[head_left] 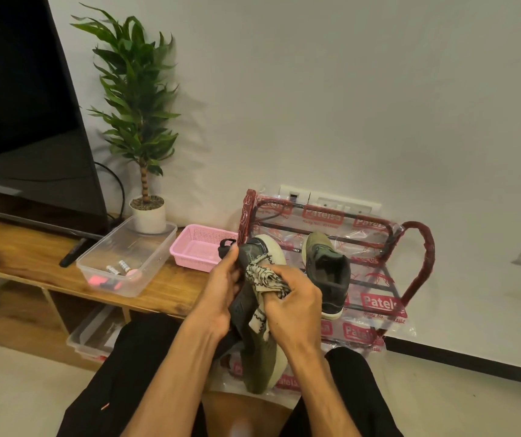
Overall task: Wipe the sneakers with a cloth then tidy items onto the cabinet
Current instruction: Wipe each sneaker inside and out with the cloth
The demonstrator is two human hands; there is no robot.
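On the far left a low wooden cabinet [7, 247] carries a black television screen [16, 105], a clear plastic box [133, 244] with a few small items in it, a green plant in a white pot [147, 212] and, at the right end, an empty pink plastic basket [199, 247]. Just right of the basket, the left hand [221, 294] has its fingers curled round the heel part of an olive-green sneaker with a cream sole [262, 351], which is held heel up and toe down between the knees, in front of the rack. The heel is very near the basket, so I think a strong stroke can knock the basket or push it along the cabinet. Against the side of the shoe lies a beige cloth with a dark pattern [268, 279], and the right hand [297, 304] pinches it in a bunch with curled fingers. One end of the cloth hangs loose below the hand; it may catch on the laces or drag without cleaning. The shoe is kept by one hand only, so if the right hand presses hard, the shoe may turn or slip down from the grip. Further right, the second olive-green sneaker [328, 272] stands steeply on a red metal shoe rack wrapped in printed plastic film [430, 250], toe up and heel down. The film looks smooth, so a bump from the right elbow or from the held shoe may make this sneaker slide off.
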